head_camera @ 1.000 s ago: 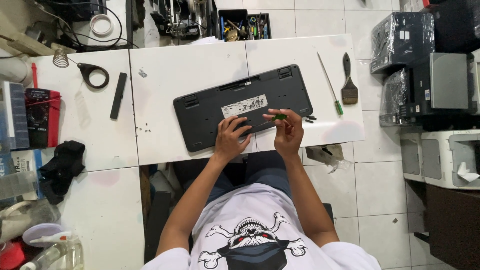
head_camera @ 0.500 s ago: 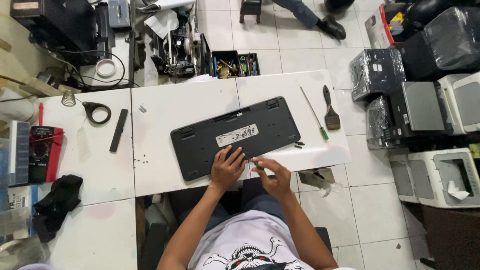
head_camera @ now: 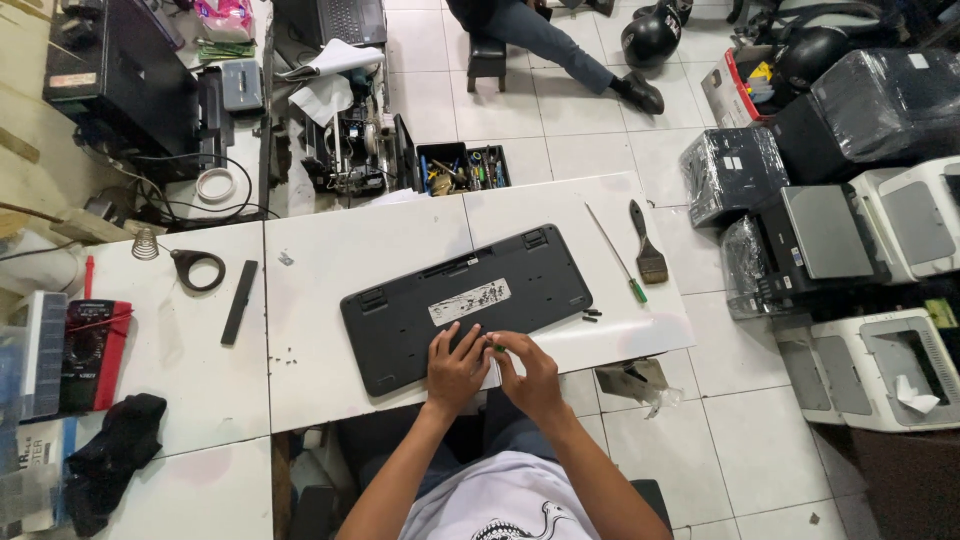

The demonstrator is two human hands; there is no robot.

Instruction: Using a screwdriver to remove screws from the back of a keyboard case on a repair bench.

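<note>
Lying on a smooth, glossy white worktop (head_camera: 340, 270): matt black plastic keyboard (head_camera: 465, 305), wearing a pale paper label (head_camera: 470, 301).

We count, on our white table (head_camera: 330, 270): one long screwdriver (head_camera: 616, 254), one paintbrush (head_camera: 647, 243), one red multimeter (head_camera: 88, 352), one black cloth (head_camera: 110, 458), one black bar (head_camera: 239, 302). On our floor: printers (head_camera: 880, 225), a compartmented parts tray (head_camera: 463, 166).

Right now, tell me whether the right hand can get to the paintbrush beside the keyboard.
Probably yes. The right hand sits at the keyboard's near edge, and only bare white table and a thin screwdriver lie before the paintbrush.
</note>
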